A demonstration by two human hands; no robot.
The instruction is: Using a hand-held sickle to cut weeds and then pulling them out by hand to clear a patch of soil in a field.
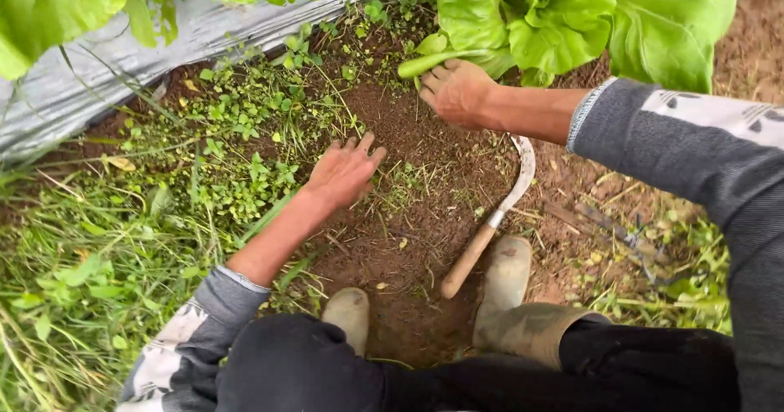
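We note grey plastic sheeting (122,61) at far left, weeds (237,134) alongside. Left hand (345,171): released, fingers spread, palm down on bare soil (408,208) by weed edge, holding nothing. Sickle (490,220) w/ wooden handle lies on the soil btwn the arms, ungripped, near boots (506,273). Right hand (457,92): curled at base of leafy green plant (563,20), touching a stalk; firm grasp – we cannot tell.
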